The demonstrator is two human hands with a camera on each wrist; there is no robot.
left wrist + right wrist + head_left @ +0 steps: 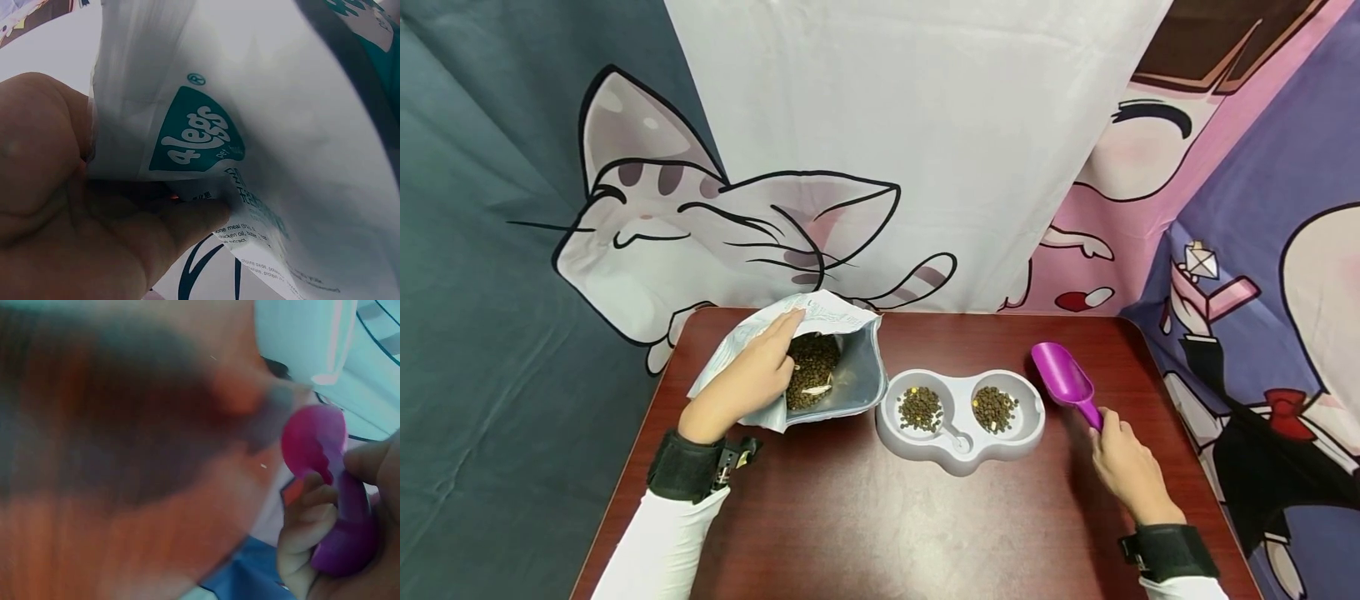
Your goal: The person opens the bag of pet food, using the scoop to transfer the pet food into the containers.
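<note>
An opened pet food bag (861,371) lies tilted on the table at the left, its silvery inside showing brown kibble (812,367). My left hand (752,371) grips the bag's edge; in the left wrist view, thumb and fingers (181,228) pinch the white packaging printed "4legs". On the right, my right hand (1127,467) holds a purple scoop (1060,372) by its handle, the bowl pointing away from me with no kibble visible in it. Between the hands sits a grey double pet bowl (958,396), with a small heap of kibble in each hollow.
Everything stands on a reddish-brown wooden table (880,533). Behind its far edge hangs a cloth backdrop (925,125) printed with a cartoon cat and figures. The double bowl touches or nearly touches the bag's right side.
</note>
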